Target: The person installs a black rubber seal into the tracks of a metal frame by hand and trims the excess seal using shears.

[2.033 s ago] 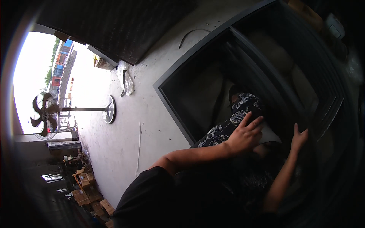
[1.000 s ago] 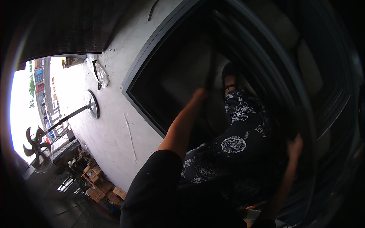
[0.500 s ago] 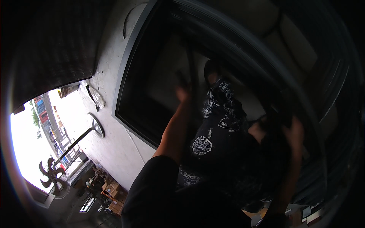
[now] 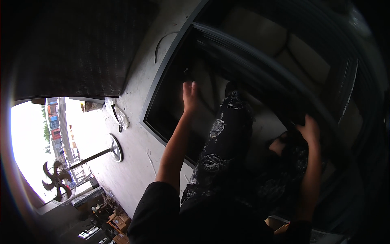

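Note:
A large dark grey metal frame with crossbars lies across the floor in front of me, and my legs in black patterned trousers come down within it. Inside its left part, my left hand is raised with curled fingers. Something small and dark is at its fingertips, too dim to name. My right hand is closed at the lower edge of the frame's long middle bar. Its fingertips are lost in shadow there. A bare foot or ankle shows just left of that hand.
A pedestal fan stands on the pale floor to the left, near a bright doorway. Cardboard boxes are stacked at lower left. A dark sheet fills the upper left, with a clear plastic bag near its corner.
The view has shifted, so the frame sits farther right and up. My left hand has moved slightly up and left relative to my legs. My right hand stays by the middle bar.

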`<action>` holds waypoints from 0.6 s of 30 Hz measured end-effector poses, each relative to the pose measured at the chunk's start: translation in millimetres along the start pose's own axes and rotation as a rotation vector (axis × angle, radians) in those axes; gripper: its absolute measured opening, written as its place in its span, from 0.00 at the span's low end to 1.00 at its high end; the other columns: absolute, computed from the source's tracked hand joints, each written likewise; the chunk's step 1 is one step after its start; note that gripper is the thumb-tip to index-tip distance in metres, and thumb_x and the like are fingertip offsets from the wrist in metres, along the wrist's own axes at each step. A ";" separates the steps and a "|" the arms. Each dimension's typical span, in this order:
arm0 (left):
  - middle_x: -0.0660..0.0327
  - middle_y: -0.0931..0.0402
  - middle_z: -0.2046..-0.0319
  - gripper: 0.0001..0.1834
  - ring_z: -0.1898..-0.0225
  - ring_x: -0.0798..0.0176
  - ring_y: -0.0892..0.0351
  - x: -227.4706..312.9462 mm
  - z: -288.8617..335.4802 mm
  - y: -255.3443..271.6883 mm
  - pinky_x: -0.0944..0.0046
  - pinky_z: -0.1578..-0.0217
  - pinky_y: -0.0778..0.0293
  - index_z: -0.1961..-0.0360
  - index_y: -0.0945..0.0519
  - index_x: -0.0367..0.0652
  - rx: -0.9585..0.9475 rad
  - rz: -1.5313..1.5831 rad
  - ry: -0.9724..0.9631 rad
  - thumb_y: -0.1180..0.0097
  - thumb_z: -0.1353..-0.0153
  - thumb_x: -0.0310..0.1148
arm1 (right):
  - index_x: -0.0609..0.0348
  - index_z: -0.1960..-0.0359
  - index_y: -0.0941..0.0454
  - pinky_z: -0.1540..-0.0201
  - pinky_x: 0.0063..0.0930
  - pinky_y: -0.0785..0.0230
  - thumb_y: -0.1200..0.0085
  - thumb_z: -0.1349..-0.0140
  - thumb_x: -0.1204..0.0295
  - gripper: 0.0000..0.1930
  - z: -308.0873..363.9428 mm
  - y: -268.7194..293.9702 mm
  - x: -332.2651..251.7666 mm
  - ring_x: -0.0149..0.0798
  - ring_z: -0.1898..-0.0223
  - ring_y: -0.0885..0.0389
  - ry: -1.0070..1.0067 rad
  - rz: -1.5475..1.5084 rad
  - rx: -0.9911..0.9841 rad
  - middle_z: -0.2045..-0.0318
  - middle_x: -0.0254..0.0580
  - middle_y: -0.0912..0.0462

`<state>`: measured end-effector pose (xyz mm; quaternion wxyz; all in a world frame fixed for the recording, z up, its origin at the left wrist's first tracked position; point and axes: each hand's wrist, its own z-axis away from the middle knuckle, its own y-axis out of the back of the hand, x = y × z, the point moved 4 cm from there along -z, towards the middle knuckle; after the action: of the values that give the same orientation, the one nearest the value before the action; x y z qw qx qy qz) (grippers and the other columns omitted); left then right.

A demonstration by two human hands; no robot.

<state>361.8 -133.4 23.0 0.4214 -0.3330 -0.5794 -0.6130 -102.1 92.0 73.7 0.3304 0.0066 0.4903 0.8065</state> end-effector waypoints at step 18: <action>0.60 0.19 0.67 0.17 0.64 0.66 0.20 359.1 101.6 -62.6 0.65 0.58 0.24 0.50 0.26 0.37 -0.400 0.049 -0.931 0.46 0.32 0.38 | 0.56 0.57 0.19 0.64 0.33 0.26 0.43 0.38 0.70 0.09 349.8 -45.0 135.0 0.42 0.65 0.18 -0.442 -0.268 1.253 0.66 0.44 0.17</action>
<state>145.3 -81.3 329.0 0.0605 -0.6586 -0.5691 -0.4886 -66.9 453.6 177.2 0.4537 0.3007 0.7828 0.3016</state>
